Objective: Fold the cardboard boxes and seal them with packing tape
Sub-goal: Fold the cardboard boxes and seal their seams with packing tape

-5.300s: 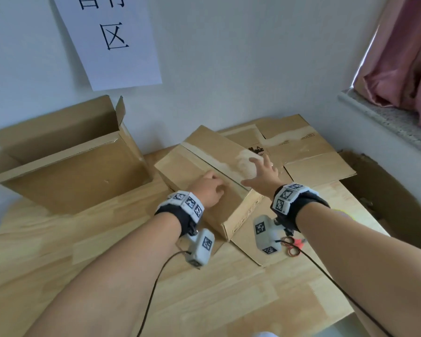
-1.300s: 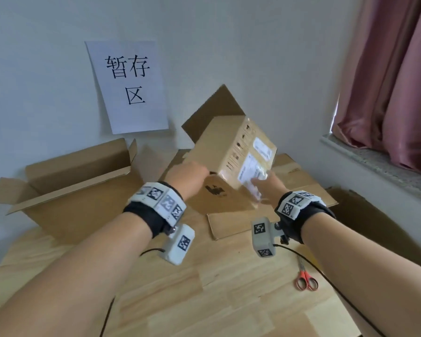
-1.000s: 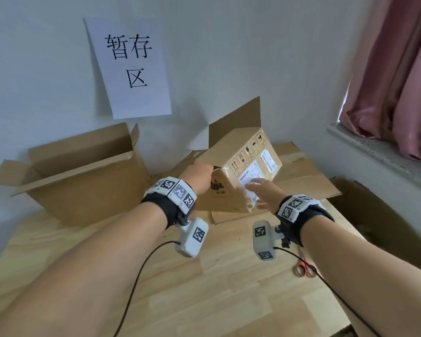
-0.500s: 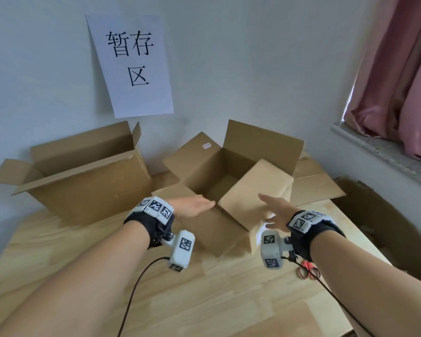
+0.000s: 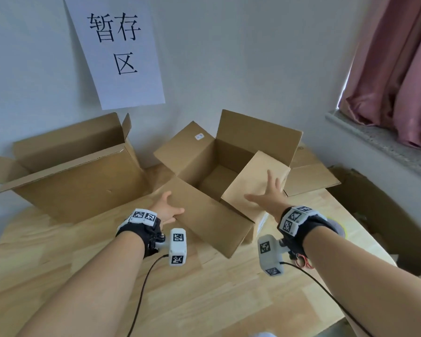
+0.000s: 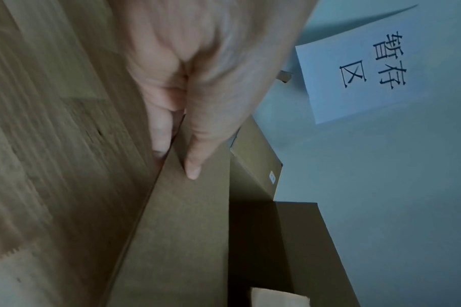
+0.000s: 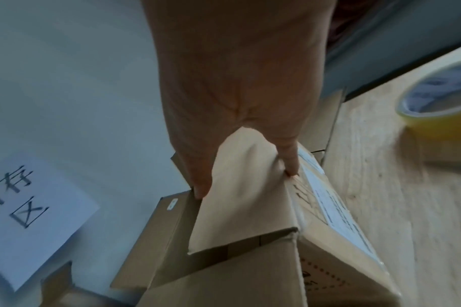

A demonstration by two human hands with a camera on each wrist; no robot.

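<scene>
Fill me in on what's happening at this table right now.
A person is closing up the open brown cardboard box on the wooden table. The left hand holds the near-left flap with a thumb-and-finger grip, while the right hand presses flat on the near-right flap, tipping it inward. The two far flaps stand up, so nothing is sealed yet. The roll of yellowish packing tape sits untouched to the right. A second open cardboard box waits on the left.

Home packing corner: curtain (image 5: 399,69), boxes (image 5: 71,171)
</scene>
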